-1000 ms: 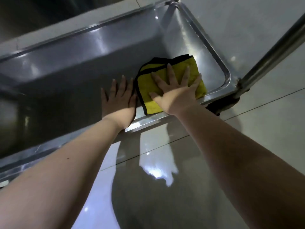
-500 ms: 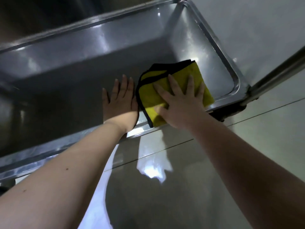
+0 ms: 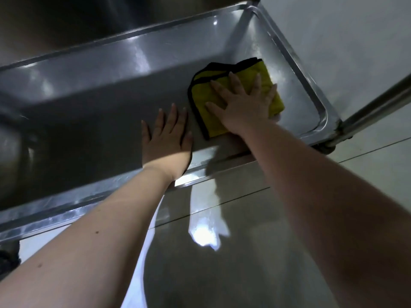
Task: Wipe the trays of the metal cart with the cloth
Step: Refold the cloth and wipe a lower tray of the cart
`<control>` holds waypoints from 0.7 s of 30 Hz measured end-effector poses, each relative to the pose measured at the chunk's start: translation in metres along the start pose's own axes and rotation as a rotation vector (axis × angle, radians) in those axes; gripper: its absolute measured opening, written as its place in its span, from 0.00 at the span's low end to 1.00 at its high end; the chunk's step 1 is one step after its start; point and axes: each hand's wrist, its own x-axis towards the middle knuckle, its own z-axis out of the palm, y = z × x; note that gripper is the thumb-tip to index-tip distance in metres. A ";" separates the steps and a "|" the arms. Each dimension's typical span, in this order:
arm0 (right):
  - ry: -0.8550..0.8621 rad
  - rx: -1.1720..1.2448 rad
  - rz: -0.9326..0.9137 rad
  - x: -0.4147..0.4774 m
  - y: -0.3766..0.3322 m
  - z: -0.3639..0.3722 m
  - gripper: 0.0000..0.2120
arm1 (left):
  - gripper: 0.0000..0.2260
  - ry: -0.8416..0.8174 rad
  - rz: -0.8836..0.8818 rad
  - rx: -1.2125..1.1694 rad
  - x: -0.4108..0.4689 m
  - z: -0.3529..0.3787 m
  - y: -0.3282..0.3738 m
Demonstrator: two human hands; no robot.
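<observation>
A folded yellow cloth [image 3: 210, 123] with black edging lies on the floor of the metal cart's tray [image 3: 133, 54], toward its right end. My right hand [image 3: 242, 105] presses flat on top of the cloth with its fingers spread, covering the middle of it. My left hand [image 3: 166, 138] rests palm down on the bare tray floor just left of the cloth, holding nothing, with its wrist over the tray's near rim.
A metal cart post [image 3: 378, 107] rises at the right from the tray's near right corner, above a caster [image 3: 327, 148]. The dark underside of an upper shelf [image 3: 66, 23] hangs over the far side. Glossy floor tiles [image 3: 222, 263] lie below my arms.
My right hand has slid the cloth off the near rim and deeper into the tray. My left hand has edged a little farther in and stays flat.
</observation>
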 end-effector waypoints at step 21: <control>-0.042 -0.040 0.004 -0.064 0.058 0.007 0.30 | 0.25 0.011 -0.009 0.010 -0.003 0.005 0.000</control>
